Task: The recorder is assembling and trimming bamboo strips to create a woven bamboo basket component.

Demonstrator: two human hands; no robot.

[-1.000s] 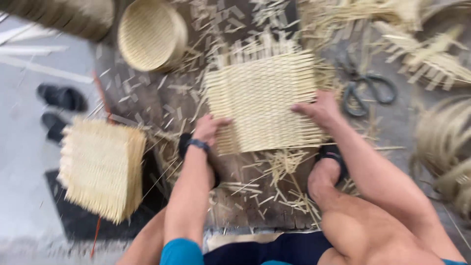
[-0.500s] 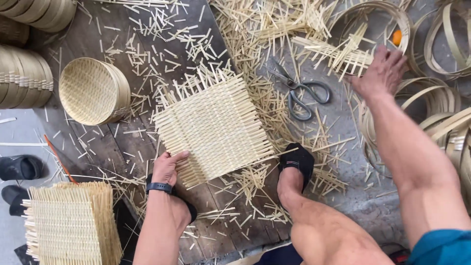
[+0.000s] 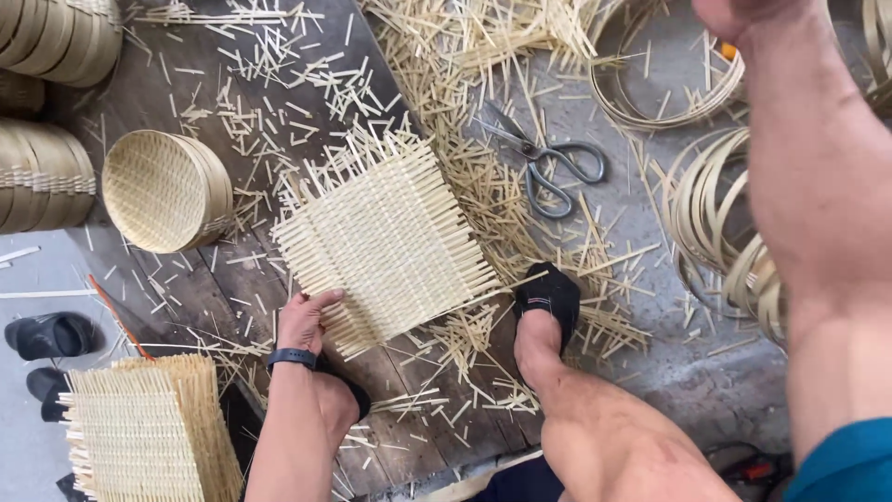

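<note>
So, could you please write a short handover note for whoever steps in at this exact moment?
Left hand: fingers on the near-left corner of the woven bamboo mat, pinning it to the wooden board.
Right hand: raised at the top edge by the bamboo hoops, mostly out of frame; grip cannot be told.
A foot in a black sandal sits at the mat's near-right corner.
Scissors lie beyond the mat, untouched.
Done: mat woven, with ragged strip ends. A round basket and a stack of mats sit to the left.
Left: ends untrimmed.
</note>
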